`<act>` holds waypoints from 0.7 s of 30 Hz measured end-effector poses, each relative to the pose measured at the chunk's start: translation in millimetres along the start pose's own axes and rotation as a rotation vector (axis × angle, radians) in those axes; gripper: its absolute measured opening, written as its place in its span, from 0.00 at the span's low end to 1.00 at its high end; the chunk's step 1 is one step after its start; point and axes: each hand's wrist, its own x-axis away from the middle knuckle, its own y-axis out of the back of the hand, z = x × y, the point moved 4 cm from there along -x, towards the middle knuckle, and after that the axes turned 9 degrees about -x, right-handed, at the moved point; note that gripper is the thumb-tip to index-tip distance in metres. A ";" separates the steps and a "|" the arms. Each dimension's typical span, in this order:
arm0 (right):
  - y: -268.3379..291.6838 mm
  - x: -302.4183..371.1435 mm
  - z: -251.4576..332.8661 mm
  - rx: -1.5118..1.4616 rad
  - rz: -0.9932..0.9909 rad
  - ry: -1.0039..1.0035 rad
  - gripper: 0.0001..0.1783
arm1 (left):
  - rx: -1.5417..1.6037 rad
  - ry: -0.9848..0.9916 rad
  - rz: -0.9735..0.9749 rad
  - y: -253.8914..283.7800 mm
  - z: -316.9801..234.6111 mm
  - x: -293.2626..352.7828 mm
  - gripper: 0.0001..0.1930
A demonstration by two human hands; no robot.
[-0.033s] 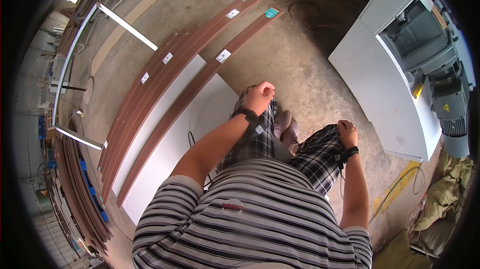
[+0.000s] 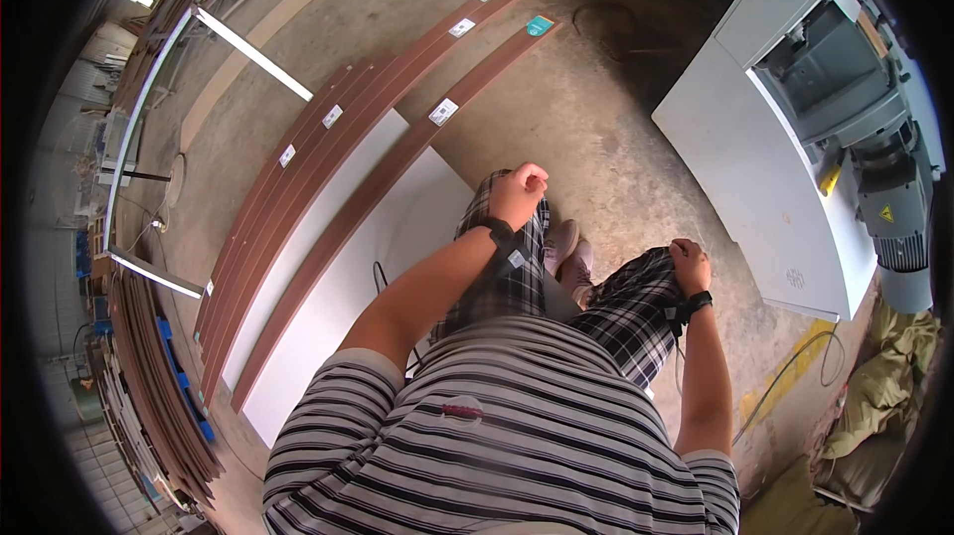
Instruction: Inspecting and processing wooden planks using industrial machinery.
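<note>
Trousers [image 2: 626, 311] in black-and-white plaid, right under the fingers of both hands. Left hand [image 2: 516, 199] resting on the left knee, fingers curled into a loose fist, thumb close to the forefinger; inside of the curl too hidden to tell. Right hand [image 2: 693, 267] resting on the right knee, fingers bent down over the plaid cloth; cannot tell if spread or pressed together.

Concrete floor [image 2: 556, 103] ahead of both sets of fingers and between them. Brown planks [image 2: 260, 237] side by side, well left of the left fingers. Light grey cabinet [image 2: 730, 128] right of the right fingers, with a grey machine [image 2: 830, 78] beyond. White panel [image 2: 338, 326] left of the left fingers, partly blocked from view by the left forearm. Single plank [image 2: 368, 187], also brown, nearer to those fingers, with white showing on both sides. Greenish sacks [image 2: 884, 376] behind and right of the right fingers. Pinkish shoes [image 2: 576, 262] between both hands. Teal label [image 2: 540, 26] on the single plank's far end, ahead of the left fingers.

Since the earlier picture, hardly any difference: hands, trousers and planks in the same places.
</note>
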 end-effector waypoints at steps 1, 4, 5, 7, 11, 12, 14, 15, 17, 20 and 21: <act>-0.1 0.5 1.3 -0.005 0.003 0.008 0.15 | -0.122 -0.011 -0.051 -2.1 -2.8 0.6 0.06; 1.5 1.7 4.1 0.008 0.002 -0.021 0.15 | -0.233 -0.013 -0.043 -7.0 -6.0 -0.1 0.06; 1.3 1.3 3.6 0.009 0.002 -0.020 0.15 | -0.233 -0.014 -0.044 -7.4 -6.4 -0.2 0.06; 0.6 0.6 1.9 0.024 0.013 -0.026 0.15 | -0.254 -0.009 -0.047 -8.1 -6.2 -0.7 0.06; 0.3 0.4 1.9 0.021 0.000 0.007 0.15 | -0.171 -0.019 -0.058 -8.3 -2.5 -1.0 0.06; 0.2 0.0 1.7 0.023 -0.002 0.012 0.15 | -0.150 -0.026 -0.050 -8.6 -2.1 -1.3 0.06; -0.5 -0.4 1.5 0.025 -0.004 0.018 0.15 | -0.130 -0.033 -0.043 -8.5 -1.1 -1.9 0.05; -0.4 -0.3 1.9 0.023 -0.001 0.008 0.15 | -0.118 -0.037 -0.043 -8.5 -0.4 -1.9 0.05; -1.3 -0.9 3.4 0.020 0.003 0.000 0.15 | -0.108 -0.040 -0.046 -7.1 1.2 -2.3 0.05; -4.5 -2.8 4.7 0.031 0.014 0.011 0.15 | 0.128 -0.051 -0.049 -2.4 4.5 -2.2 0.05; -3.0 -1.7 2.5 0.031 0.005 0.015 0.15 | 0.227 -0.002 -0.010 -2.3 2.5 -2.9 0.05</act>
